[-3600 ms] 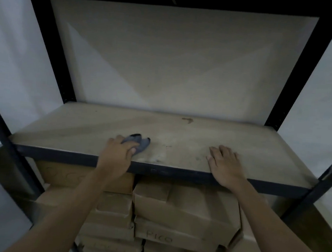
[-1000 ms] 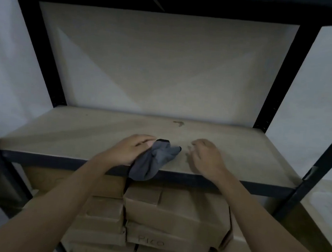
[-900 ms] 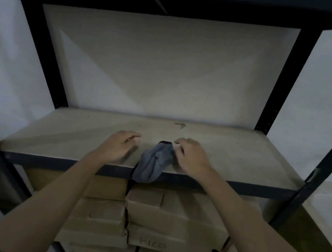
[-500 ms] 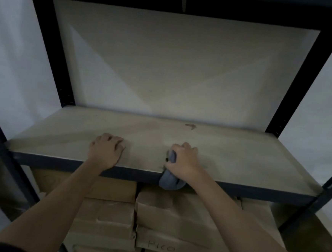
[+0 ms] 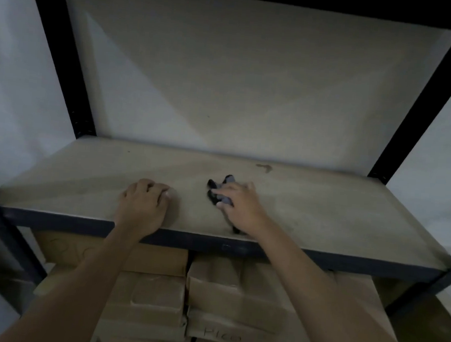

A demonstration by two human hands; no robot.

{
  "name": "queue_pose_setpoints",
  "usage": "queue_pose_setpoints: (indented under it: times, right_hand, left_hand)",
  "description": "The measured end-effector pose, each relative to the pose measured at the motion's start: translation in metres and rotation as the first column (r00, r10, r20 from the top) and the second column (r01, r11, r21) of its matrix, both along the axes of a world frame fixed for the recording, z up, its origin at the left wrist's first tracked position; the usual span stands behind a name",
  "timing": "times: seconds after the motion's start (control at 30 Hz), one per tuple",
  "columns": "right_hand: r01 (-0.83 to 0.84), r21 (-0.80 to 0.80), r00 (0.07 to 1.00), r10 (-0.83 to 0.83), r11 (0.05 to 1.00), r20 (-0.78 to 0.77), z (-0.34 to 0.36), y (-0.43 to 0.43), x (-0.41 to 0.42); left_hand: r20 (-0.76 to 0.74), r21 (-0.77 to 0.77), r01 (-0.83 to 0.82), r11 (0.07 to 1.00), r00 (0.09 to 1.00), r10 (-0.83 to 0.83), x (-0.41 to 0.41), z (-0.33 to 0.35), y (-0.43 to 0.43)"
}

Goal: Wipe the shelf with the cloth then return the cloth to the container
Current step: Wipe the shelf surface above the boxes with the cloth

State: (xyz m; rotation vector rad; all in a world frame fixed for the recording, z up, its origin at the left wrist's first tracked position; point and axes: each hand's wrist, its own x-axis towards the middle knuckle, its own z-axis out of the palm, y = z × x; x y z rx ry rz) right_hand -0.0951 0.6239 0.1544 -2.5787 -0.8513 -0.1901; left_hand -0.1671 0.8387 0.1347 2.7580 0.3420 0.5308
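Note:
A dusty beige shelf board [image 5: 337, 206] in a black metal rack fills the middle of the view. My right hand [image 5: 241, 207] presses a small grey-blue cloth [image 5: 218, 190] flat on the board near its centre; the cloth shows in front of and between my fingers. My left hand [image 5: 145, 202] rests palm down on the board near the front edge, fingers slightly curled, holding nothing. No container is in view.
Stacked cardboard boxes [image 5: 235, 301] fill the shelf below. Black uprights [image 5: 63, 58] stand at the left and right corners. A small brown stain [image 5: 263, 167] marks the board near the back. A pale wall is behind.
The cloth passed from my left hand to my right. My right hand then pushed it from the front edge further onto the board. My left hand settled flat on the shelf.

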Motion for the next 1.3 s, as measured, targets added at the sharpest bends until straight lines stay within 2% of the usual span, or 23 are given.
queue_pose_setpoints:
  times: [0.1,0.17,0.2,0.3,0.37,0.43,0.53,0.57,0.6,0.67,0.7,0.77,0.87,1.0,1.03,1.07,1.13,1.2,1.3]
  right_hand:
    - [0.107,0.077,0.994,-0.105,0.991,-0.028,0.008,-0.019,0.015]
    - [0.093,0.144,0.996,-0.090,0.985,-0.026,0.014,-0.008,0.013]
    - [0.052,0.128,0.999,-0.051,0.990,-0.011,0.016,0.003,0.009]
    - [-0.028,-0.052,0.998,0.032,0.998,0.060,0.008,0.028,-0.001]
    - [-0.022,-0.056,0.995,0.027,0.998,0.093,0.003,0.017,0.006]
    - [0.059,-0.004,0.994,-0.059,0.998,0.094,-0.004,-0.008,0.023]
    - [0.323,0.006,0.945,-0.323,0.946,0.048,-0.003,-0.040,0.045]
    - [0.363,0.013,0.931,-0.363,0.932,0.029,0.001,-0.040,0.046]
    - [0.332,0.047,0.941,-0.334,0.942,0.047,0.007,-0.032,0.044]
    - [0.119,0.111,0.986,-0.130,0.987,0.101,0.016,0.001,0.029]
    - [0.015,0.085,0.992,-0.026,0.996,0.127,0.014,0.020,0.020]
    - [-0.077,-0.049,0.989,0.082,0.996,0.126,0.003,0.039,0.012]
    - [-0.012,-0.011,0.994,0.013,1.000,0.108,-0.010,0.011,0.030]
    - [0.264,-0.041,0.963,-0.261,0.964,0.064,-0.006,-0.049,0.055]
    - [0.291,-0.037,0.956,-0.289,0.956,0.056,-0.002,-0.052,0.057]
    - [0.264,-0.009,0.964,-0.263,0.965,0.048,0.006,-0.051,0.053]
    - [0.082,0.073,0.996,-0.085,0.994,0.041,0.015,-0.037,0.038]
    - [-0.051,0.072,0.998,0.049,0.996,0.038,0.010,-0.026,0.016]
    - [-0.005,0.045,0.997,0.001,0.999,0.072,-0.003,-0.038,0.009]
  left_hand:
    - [-0.032,-0.012,-0.008,1.000,0.999,0.008,0.002,-0.001,-0.002]
    - [-0.024,-0.005,-0.010,1.000,1.000,0.010,0.003,-0.002,-0.001]
    - [-0.015,0.000,-0.010,1.000,1.000,0.010,0.004,-0.003,-0.001]
    - [-0.025,0.006,-0.018,1.000,1.000,0.018,0.005,-0.002,0.000]
    - [-0.033,0.010,-0.022,1.000,0.999,0.023,0.005,-0.001,0.000]
    - [-0.030,0.009,-0.022,1.000,0.999,0.023,0.004,0.000,-0.001]
    - [-0.027,0.011,-0.025,1.000,0.999,0.025,0.003,0.000,-0.004]
    - [-0.028,0.016,-0.027,1.000,0.999,0.027,0.003,0.000,-0.004]
    - [-0.028,0.019,-0.028,0.999,0.999,0.028,0.003,0.000,-0.005]
    - [-0.026,0.017,-0.036,0.999,0.999,0.037,0.003,0.001,-0.005]
    - [-0.024,0.015,-0.043,0.999,0.999,0.044,0.003,0.002,-0.006]
    - [-0.021,0.011,-0.051,0.999,0.998,0.052,0.003,0.002,-0.006]
    - [-0.020,-0.007,-0.044,0.999,0.999,0.044,0.003,0.003,-0.007]
    - [-0.061,-0.018,-0.041,0.999,0.997,0.040,0.003,0.005,-0.008]
    - [-0.076,-0.025,-0.043,0.999,0.996,0.041,0.003,0.007,-0.007]
    - [-0.093,-0.034,-0.046,0.998,0.995,0.043,0.003,0.008,-0.007]
    - [-0.102,-0.030,-0.040,0.999,0.994,0.037,0.006,0.012,-0.012]
    - [-0.091,-0.003,-0.002,1.000,0.996,0.002,0.009,0.017,-0.025]
    - [-0.099,-0.007,0.085,0.996,0.991,-0.085,0.014,0.021,-0.052]
